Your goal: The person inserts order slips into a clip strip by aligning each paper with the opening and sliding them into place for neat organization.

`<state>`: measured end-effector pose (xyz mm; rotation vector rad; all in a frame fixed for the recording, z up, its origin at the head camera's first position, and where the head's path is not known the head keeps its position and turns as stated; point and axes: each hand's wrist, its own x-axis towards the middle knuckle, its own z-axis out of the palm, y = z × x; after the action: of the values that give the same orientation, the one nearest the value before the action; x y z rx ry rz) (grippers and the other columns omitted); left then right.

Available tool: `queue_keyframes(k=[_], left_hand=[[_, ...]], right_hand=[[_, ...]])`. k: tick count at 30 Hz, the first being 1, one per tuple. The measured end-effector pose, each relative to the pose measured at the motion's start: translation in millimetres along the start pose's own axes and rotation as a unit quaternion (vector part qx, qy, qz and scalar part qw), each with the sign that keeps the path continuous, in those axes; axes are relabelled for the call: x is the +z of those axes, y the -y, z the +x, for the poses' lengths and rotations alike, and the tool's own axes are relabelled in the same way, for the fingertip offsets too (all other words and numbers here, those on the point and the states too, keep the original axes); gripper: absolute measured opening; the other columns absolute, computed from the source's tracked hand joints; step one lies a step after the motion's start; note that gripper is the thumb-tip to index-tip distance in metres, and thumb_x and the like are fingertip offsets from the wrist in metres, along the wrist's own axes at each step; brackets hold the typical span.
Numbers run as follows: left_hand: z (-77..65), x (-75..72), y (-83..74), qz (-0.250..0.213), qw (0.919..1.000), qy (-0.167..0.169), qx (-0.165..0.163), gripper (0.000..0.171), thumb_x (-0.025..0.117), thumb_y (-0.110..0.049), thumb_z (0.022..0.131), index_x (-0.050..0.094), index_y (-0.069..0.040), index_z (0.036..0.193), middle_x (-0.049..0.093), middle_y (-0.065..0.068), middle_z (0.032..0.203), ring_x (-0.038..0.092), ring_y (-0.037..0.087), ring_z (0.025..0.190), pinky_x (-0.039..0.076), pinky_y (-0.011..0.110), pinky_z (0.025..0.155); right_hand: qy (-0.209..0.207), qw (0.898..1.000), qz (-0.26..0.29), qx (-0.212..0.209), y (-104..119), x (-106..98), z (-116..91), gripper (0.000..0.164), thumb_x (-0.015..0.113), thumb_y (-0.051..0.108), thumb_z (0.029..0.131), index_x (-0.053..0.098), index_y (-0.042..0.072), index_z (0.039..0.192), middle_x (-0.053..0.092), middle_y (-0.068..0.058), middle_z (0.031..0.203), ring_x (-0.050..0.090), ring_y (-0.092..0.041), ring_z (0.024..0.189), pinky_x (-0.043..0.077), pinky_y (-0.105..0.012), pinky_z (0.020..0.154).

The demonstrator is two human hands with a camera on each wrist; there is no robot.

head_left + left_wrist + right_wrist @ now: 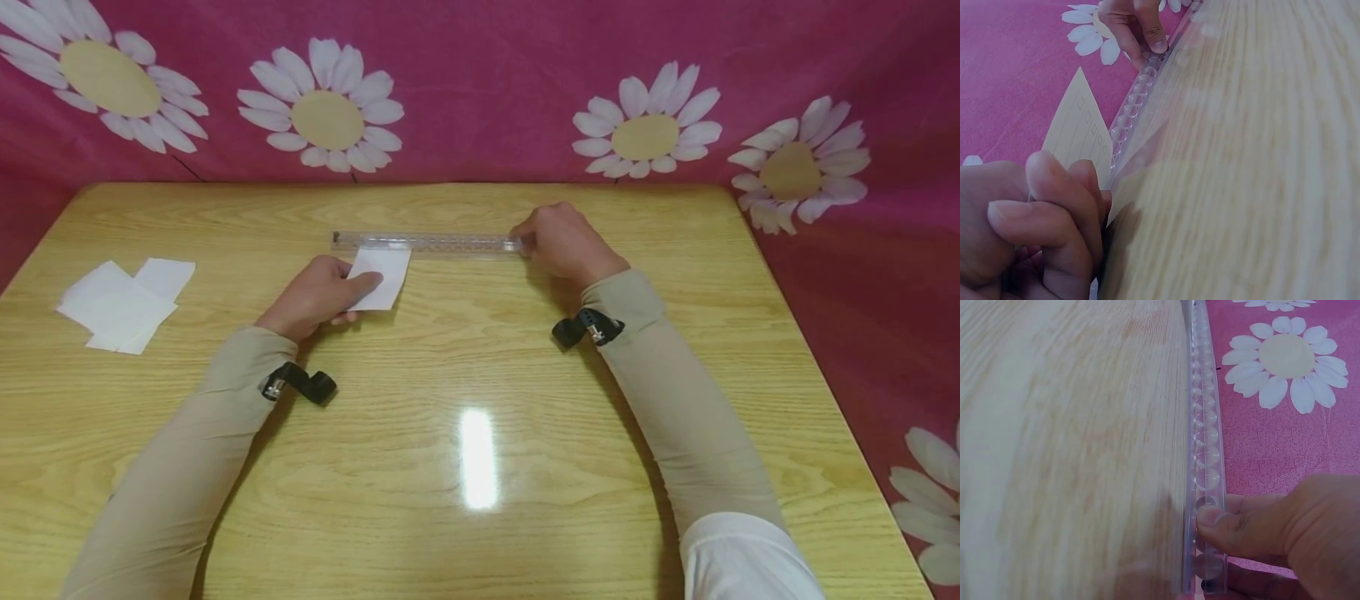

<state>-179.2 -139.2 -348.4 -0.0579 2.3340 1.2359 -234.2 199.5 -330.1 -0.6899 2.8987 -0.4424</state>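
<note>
My left hand (318,292) pinches a small white paper card (386,283), thumb on top and fingers beneath. In the left wrist view, faint lines and a row of little printed boxes show on the card (1082,131). Its far edge meets a long clear plastic strip (450,243) lying crosswise near the back of the table; whether it is tucked under cannot be told. A row of round clear shapes runs along the strip (1207,444). With thumb and fingers my right hand (566,242) pinches the strip's right end.
Several white papers (120,304) lie overlapping on the left of the wooden table (480,358). Behind the table's back edge hangs a magenta cloth (480,92) with large white daisies. Each wrist carries a black strapped device (588,327).
</note>
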Motion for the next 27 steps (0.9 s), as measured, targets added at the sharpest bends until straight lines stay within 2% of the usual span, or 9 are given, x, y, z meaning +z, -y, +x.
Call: queue_keyframes(k=[6,15,27], left_hand=[[0.8,1.7,-1.3,0.005,1.0000,0.003,0.005,0.049,0.056,-0.041,0.105,0.066,0.005,0.118,0.055,-0.010,0.056,0.046,0.002,0.047,0.039,0.021,0.046],[2.1,6.0,-2.1,-0.002,0.9999,0.004,0.014,0.045,0.056,-0.038,0.106,0.067,0.005,0.114,0.056,-0.010,0.056,0.046,0.002,0.046,0.038,0.020,0.046],[5.4,12.7,-7.7,-0.013,0.9999,0.007,-0.005,0.043,0.056,-0.035,0.106,0.065,0.005,0.117,0.061,-0.006,0.065,0.050,0.003,0.048,0.044,0.019,0.047]], right_hand=[[0.003,1.000,-0.004,-0.002,1.5,-1.5,-0.9,0.034,0.061,0.002,0.097,0.075,0.013,0.127,0.076,-0.010,0.124,0.061,-0.022,0.098,0.054,-0.039,0.096],[0.007,1.000,-0.002,0.005,3.5,-2.8,-0.3,0.033,0.062,0.004,0.098,0.074,0.012,0.128,0.075,-0.011,0.128,0.065,-0.024,0.104,0.054,-0.041,0.103],[0.007,1.000,0.000,0.004,2.9,-2.8,-1.4,0.033,0.061,0.004,0.098,0.074,0.012,0.128,0.075,-0.010,0.126,0.064,-0.022,0.101,0.054,-0.040,0.101]])
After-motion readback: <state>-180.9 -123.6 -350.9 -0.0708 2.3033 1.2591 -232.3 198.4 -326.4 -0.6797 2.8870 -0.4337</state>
